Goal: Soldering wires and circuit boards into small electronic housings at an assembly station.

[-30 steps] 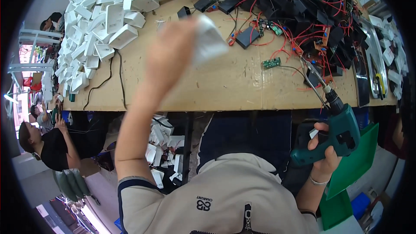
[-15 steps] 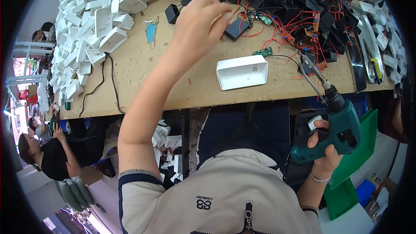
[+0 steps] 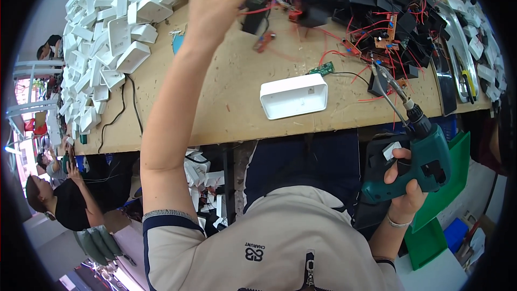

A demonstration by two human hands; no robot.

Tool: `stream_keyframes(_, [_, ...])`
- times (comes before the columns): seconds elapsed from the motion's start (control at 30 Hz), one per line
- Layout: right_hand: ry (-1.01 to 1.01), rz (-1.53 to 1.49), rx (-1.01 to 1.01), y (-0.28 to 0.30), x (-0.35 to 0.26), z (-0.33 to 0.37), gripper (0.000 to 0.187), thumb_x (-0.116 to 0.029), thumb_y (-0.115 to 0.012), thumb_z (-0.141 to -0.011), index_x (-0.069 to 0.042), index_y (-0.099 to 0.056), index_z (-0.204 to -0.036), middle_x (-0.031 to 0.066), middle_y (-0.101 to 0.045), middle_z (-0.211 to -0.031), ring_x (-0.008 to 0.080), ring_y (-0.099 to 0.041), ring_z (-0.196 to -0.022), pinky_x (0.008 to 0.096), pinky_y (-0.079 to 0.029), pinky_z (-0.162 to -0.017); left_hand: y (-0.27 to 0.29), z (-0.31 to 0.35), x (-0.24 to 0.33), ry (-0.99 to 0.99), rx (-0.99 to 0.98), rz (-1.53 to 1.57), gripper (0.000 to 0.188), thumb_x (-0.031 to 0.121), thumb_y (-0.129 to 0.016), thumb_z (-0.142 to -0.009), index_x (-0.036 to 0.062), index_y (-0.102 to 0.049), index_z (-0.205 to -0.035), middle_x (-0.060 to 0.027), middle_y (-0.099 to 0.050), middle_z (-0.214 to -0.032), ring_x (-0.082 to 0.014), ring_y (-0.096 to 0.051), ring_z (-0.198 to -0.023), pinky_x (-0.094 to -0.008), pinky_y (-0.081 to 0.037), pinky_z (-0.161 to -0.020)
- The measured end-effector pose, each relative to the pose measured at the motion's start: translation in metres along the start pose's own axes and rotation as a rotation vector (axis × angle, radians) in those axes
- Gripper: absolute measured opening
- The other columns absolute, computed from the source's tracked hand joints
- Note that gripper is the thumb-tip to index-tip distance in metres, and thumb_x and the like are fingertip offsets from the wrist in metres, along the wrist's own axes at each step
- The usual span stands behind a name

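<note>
My left hand [image 3: 218, 8] reaches to the far side of the table, thumb and fingers pinched together. What they grip is blurred among red wires [image 3: 261, 9] and black boxes [image 3: 253, 21] just beside the fingertips. My right hand [image 3: 406, 191] is wrapped round a green pistol-shaped soldering gun [image 3: 431, 161], with a thin metal tube beside its tip. That tip points toward the wired parts at the right. Nearer me, an open white plastic housing [image 3: 293, 109] lies with its hollow side showing. Behind it sits a small green circuit board [image 3: 322, 69] on a black wire.
White housings [image 3: 116, 32] are heaped at the left. Black boxes, boards and red wires [image 3: 366, 5] pile up at the far right, beside a metal tray [image 3: 455, 48] with yellow-handled pliers [image 3: 467, 86]. Green bins [image 3: 447, 183] stand at lower right. Another person [image 3: 70, 199] sits at the left.
My left hand has moved farther away and slightly left. Black boxes and boards near it have shifted and now look smeared. The right hand keeps its grip on the soldering gun.
</note>
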State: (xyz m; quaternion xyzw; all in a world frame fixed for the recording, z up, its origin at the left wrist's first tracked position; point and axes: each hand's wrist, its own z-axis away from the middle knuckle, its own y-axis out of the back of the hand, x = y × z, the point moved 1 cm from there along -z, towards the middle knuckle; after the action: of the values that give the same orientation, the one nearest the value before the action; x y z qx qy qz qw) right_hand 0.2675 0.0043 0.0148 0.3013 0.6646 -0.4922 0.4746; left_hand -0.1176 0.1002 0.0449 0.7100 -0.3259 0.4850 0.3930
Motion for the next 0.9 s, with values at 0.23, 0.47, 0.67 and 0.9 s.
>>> stream_keyframes(0.23, [0.02,-0.035,-0.065,-0.007,0.004,-0.009,0.065,-0.023,-0.068,-0.081,0.007,-0.034,-0.128,0.0313,-0.052,-0.114,0.0208,-0.062,-0.071,0.0262,-0.053,-0.058,0.055,0.02,0.009,-0.567,0.117,-0.602,0.017,0.011,-0.068,-0.078,0.0026,-0.069,-0.092,-0.0028,-0.063,-0.084,-0.0098,-0.056,-0.074,-0.021,-0.044,-0.067])
stream_keyframes(0.47, [0.036,0.03,-0.102,-0.006,0.006,-0.01,0.065,-0.026,-0.066,-0.082,0.006,-0.034,-0.129,0.0297,-0.051,-0.116,0.0188,-0.06,-0.07,0.0244,-0.052,-0.058,0.097,0.046,0.005,-0.504,0.341,-0.504,0.012,0.005,-0.066,-0.078,0.0044,-0.069,-0.09,-0.0044,-0.06,-0.085,-0.0119,-0.055,-0.076,-0.0238,-0.043,-0.065])
stream_keyframes(0.67, [0.04,0.029,-0.153,-0.01,0.005,-0.009,0.062,-0.026,-0.064,-0.084,0.005,-0.035,-0.129,0.0289,-0.048,-0.12,0.0175,-0.058,-0.073,0.0241,-0.051,-0.06,0.123,0.043,0.015,-0.663,0.308,-0.345,0.016,0.001,-0.069,-0.078,0.006,-0.07,-0.093,-0.0013,-0.06,-0.094,-0.0093,-0.055,-0.087,-0.0201,-0.045,-0.075])
stream_keyframes(0.9, [0.002,-0.098,-0.198,-0.02,0.009,-0.011,0.062,-0.027,-0.063,-0.085,0.008,-0.034,-0.128,0.027,-0.048,-0.121,0.0175,-0.057,-0.073,0.0238,-0.049,-0.056,0.137,0.064,0.02,-0.734,0.347,-0.482,0.016,0.003,-0.072,-0.074,0.004,-0.07,-0.091,-0.0009,-0.053,-0.086,-0.0102,-0.05,-0.075,-0.0199,-0.041,-0.068])
